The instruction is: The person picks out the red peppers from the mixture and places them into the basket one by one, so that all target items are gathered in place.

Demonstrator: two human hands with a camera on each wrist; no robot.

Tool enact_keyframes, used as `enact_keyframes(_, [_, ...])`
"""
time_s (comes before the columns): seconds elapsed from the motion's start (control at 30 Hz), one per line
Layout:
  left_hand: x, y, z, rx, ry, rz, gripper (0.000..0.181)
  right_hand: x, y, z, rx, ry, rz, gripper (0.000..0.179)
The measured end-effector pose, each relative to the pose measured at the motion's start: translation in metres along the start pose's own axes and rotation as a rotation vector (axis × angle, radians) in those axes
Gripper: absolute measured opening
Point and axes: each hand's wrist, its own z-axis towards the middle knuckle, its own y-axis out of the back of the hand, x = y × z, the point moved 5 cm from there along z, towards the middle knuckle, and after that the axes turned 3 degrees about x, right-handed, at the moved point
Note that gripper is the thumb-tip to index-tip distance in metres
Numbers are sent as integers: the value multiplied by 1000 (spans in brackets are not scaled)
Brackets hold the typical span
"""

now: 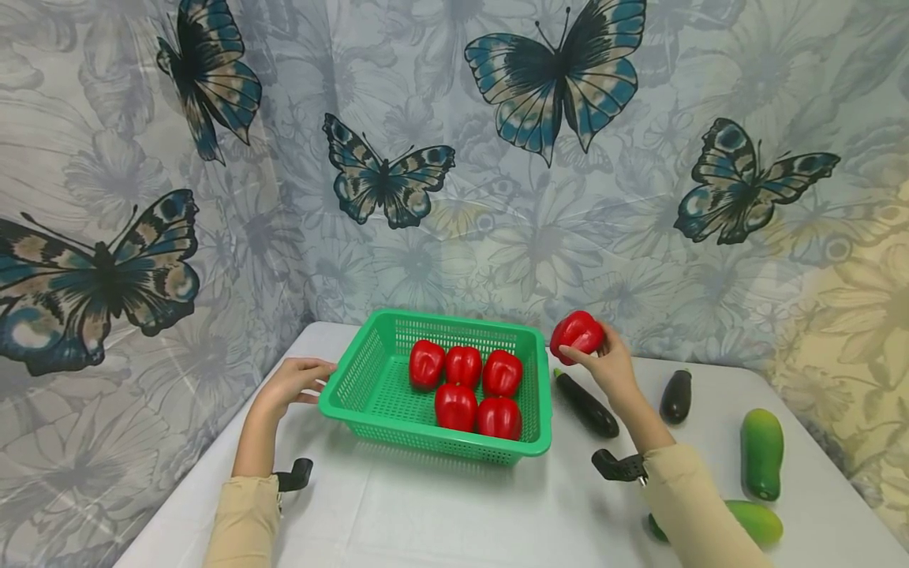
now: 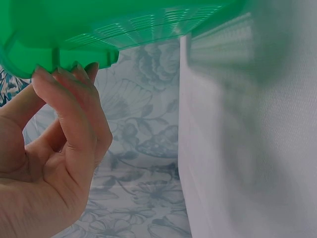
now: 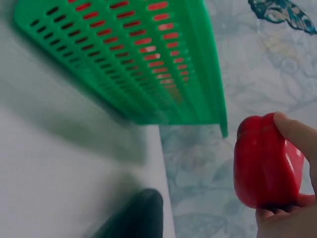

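Note:
In the head view my right hand (image 1: 609, 364) grips a red bell pepper (image 1: 577, 335) off the far right corner of a green plastic basket (image 1: 440, 443). The right wrist view shows the same bell pepper (image 3: 262, 163) between thumb and fingers, apart from the basket wall (image 3: 148, 74). Several red bell peppers (image 1: 456, 406) lie in the basket's middle and right part. My left hand (image 1: 287, 384) touches the basket's left rim. In the left wrist view its bent fingertips (image 2: 47, 77) meet the rim's outer edge; the thumb is partly hidden.
Right of the basket lie a long dark eggplant (image 1: 588, 404) and a shorter eggplant (image 1: 676, 397). Farther right are a green oblong vegetable (image 1: 763, 454) and another green one (image 1: 760, 522), partly behind my right forearm. Butterfly-print cloth (image 1: 497, 260) hangs behind the white table (image 1: 426, 513).

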Motion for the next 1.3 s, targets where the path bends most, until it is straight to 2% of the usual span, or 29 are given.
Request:
enact_keyframes(0.17, [-1,0,0,-1,2,2,50,14,-12,-1,27,16,29,96])
enact_keyframes(0.4, [-1,0,0,-3,0,4,50,26,-30,-3,96,-4,78,99])
enact_keyframes(0.7, [-1,0,0,-1,9,1,48,45,-51,-6,134,37,69,96])
enact_keyframes(1.3, [0,0,0,4,6,1,48,70,-88,-11,223,60,32,91])
